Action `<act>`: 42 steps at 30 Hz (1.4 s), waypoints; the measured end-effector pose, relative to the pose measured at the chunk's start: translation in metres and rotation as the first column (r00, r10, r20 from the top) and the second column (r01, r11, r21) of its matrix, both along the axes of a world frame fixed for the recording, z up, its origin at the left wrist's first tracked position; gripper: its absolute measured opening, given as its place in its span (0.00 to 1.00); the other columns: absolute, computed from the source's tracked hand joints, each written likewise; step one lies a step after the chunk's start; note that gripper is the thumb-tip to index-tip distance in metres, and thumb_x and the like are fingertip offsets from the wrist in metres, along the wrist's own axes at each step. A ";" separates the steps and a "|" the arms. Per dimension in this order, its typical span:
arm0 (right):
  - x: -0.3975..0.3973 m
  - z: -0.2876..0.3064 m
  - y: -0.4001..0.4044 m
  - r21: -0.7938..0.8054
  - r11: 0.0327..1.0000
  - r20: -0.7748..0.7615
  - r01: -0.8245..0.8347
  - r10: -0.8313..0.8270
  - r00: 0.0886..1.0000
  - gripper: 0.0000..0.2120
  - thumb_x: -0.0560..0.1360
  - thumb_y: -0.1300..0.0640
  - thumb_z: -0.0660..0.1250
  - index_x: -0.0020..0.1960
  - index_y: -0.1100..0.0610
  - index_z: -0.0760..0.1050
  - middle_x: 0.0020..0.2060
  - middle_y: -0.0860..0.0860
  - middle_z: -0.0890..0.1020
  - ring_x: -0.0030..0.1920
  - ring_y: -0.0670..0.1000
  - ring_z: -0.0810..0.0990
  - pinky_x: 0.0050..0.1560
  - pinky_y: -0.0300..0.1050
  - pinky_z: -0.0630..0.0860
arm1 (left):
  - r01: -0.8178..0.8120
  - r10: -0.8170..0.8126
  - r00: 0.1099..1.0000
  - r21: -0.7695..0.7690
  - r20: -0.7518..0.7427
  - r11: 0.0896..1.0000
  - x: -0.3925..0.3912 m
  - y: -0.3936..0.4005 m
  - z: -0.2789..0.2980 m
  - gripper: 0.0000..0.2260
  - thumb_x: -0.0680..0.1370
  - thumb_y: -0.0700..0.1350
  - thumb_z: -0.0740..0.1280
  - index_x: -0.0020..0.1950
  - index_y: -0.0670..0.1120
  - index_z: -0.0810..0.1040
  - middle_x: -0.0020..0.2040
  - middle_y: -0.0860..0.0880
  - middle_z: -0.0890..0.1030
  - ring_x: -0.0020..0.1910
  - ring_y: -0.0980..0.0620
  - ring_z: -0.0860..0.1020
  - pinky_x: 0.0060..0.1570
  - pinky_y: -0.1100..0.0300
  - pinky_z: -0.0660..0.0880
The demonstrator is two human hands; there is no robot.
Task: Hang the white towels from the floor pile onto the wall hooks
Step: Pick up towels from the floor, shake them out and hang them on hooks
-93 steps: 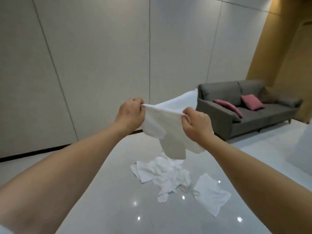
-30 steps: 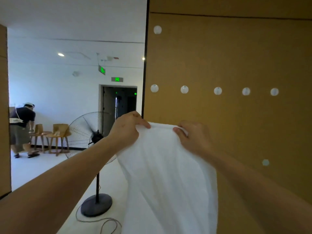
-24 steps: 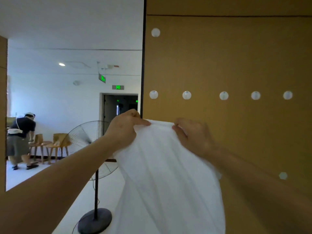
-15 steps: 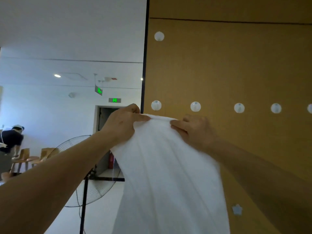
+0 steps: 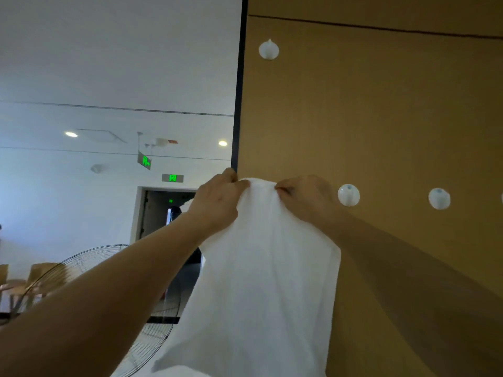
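Pinching one towel [image 5: 261, 268], two hands [image 5: 217, 205], three hooks [image 5: 348, 195]

Bright, cool light fills the room toward nine o'clock, where two recessed ceiling lights [image 5: 71, 134] glow without glare and the green exit signs [image 5: 144, 160] stay legible. The brown wall panel [image 5: 381, 118] toward three o'clock is dimmer, darkening at the corners. Wide-angle bending curves the panel's edge. The near forearms are soft; the white towel [image 5: 261, 268] shows gentle fold shadows
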State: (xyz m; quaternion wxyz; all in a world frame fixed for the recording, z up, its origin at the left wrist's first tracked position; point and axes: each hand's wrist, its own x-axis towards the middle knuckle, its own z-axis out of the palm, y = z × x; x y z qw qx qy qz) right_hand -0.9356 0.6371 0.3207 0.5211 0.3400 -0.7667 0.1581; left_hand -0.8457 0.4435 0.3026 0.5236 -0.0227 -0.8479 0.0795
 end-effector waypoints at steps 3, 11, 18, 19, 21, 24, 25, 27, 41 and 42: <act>-0.004 -0.018 -0.004 -0.200 0.965 0.183 -0.170 0.207 0.961 0.12 0.75 0.51 0.60 0.50 0.42 0.82 0.43 0.41 0.84 0.46 0.47 0.81 0.48 0.48 0.77 | 0.043 -0.040 0.997 0.051 -0.069 0.998 -0.025 0.005 -0.013 0.20 0.74 0.39 0.63 0.66 0.47 0.73 0.57 0.47 0.71 0.50 0.47 0.74 0.45 0.54 0.73; -0.006 -0.045 -0.024 -0.412 0.829 0.321 -0.378 0.521 0.791 0.12 0.74 0.48 0.62 0.39 0.51 0.81 0.32 0.53 0.81 0.33 0.55 0.78 0.34 0.50 0.72 | 0.235 -0.191 0.968 0.318 -0.161 0.919 -0.051 0.023 -0.041 0.10 0.77 0.44 0.58 0.56 0.48 0.76 0.52 0.51 0.74 0.43 0.52 0.70 0.44 0.59 0.65; -0.005 -0.090 -0.022 -0.282 0.918 0.196 -0.278 0.339 0.920 0.15 0.80 0.43 0.55 0.47 0.48 0.78 0.45 0.46 0.75 0.45 0.43 0.71 0.45 0.42 0.69 | 0.401 -0.316 0.908 0.356 -0.274 0.844 -0.045 0.031 -0.077 0.19 0.79 0.53 0.55 0.52 0.45 0.81 0.54 0.50 0.71 0.52 0.55 0.64 0.51 0.57 0.65; -0.003 -0.097 -0.020 -0.235 0.949 0.163 -0.210 0.252 0.954 0.17 0.80 0.41 0.54 0.51 0.49 0.78 0.50 0.47 0.73 0.50 0.44 0.68 0.51 0.43 0.67 | 0.318 -0.228 0.932 0.331 -0.282 0.888 -0.043 0.031 -0.084 0.19 0.79 0.54 0.55 0.53 0.46 0.81 0.55 0.49 0.72 0.53 0.53 0.65 0.53 0.54 0.66; 0.001 -0.106 -0.018 -0.186 0.966 0.158 -0.177 0.208 0.965 0.18 0.80 0.42 0.54 0.53 0.51 0.77 0.49 0.46 0.71 0.51 0.46 0.68 0.52 0.44 0.68 | 0.170 -0.096 0.965 0.305 -0.242 0.937 -0.040 0.030 -0.095 0.18 0.80 0.55 0.54 0.60 0.49 0.79 0.56 0.47 0.74 0.56 0.49 0.67 0.55 0.49 0.67; 0.011 -0.116 -0.020 -0.334 0.867 0.303 -0.369 0.470 0.829 0.12 0.81 0.51 0.58 0.48 0.55 0.77 0.41 0.47 0.76 0.40 0.42 0.75 0.42 0.40 0.72 | 0.370 -0.333 0.929 0.489 -0.165 0.790 -0.036 0.037 -0.111 0.16 0.82 0.51 0.57 0.67 0.49 0.74 0.55 0.49 0.76 0.52 0.52 0.73 0.55 0.54 0.73; 0.014 -0.120 -0.022 -0.396 0.835 0.336 -0.382 0.519 0.786 0.11 0.82 0.52 0.59 0.49 0.56 0.77 0.41 0.48 0.79 0.40 0.42 0.77 0.41 0.40 0.74 | 0.461 -0.438 0.878 0.583 -0.192 0.668 -0.034 0.040 -0.116 0.13 0.82 0.51 0.59 0.65 0.50 0.74 0.53 0.52 0.78 0.49 0.56 0.76 0.54 0.57 0.75; 0.020 -0.129 -0.026 -0.528 0.763 0.391 -0.374 0.609 0.690 0.10 0.82 0.52 0.59 0.55 0.55 0.77 0.46 0.49 0.82 0.45 0.46 0.81 0.45 0.43 0.79 | 0.523 -0.554 0.799 0.726 -0.235 0.446 -0.026 0.047 -0.122 0.08 0.81 0.53 0.61 0.58 0.55 0.75 0.49 0.56 0.79 0.44 0.60 0.79 0.47 0.61 0.78; 0.101 -0.183 0.014 -0.588 0.743 0.577 -0.318 0.662 0.479 0.23 0.82 0.50 0.59 0.76 0.51 0.62 0.68 0.49 0.74 0.64 0.48 0.74 0.69 0.50 0.69 | 0.225 -0.500 0.864 0.854 0.047 0.468 0.057 0.072 -0.174 0.24 0.81 0.56 0.59 0.75 0.49 0.62 0.67 0.50 0.73 0.65 0.47 0.72 0.66 0.44 0.70; 0.105 -0.188 0.016 -0.558 0.768 0.595 -0.314 0.634 0.495 0.25 0.82 0.50 0.59 0.77 0.51 0.59 0.69 0.50 0.72 0.65 0.48 0.73 0.70 0.49 0.68 | 0.203 -0.489 0.869 0.850 0.072 0.486 0.061 0.072 -0.177 0.24 0.81 0.56 0.60 0.75 0.49 0.63 0.66 0.50 0.73 0.64 0.46 0.73 0.66 0.45 0.70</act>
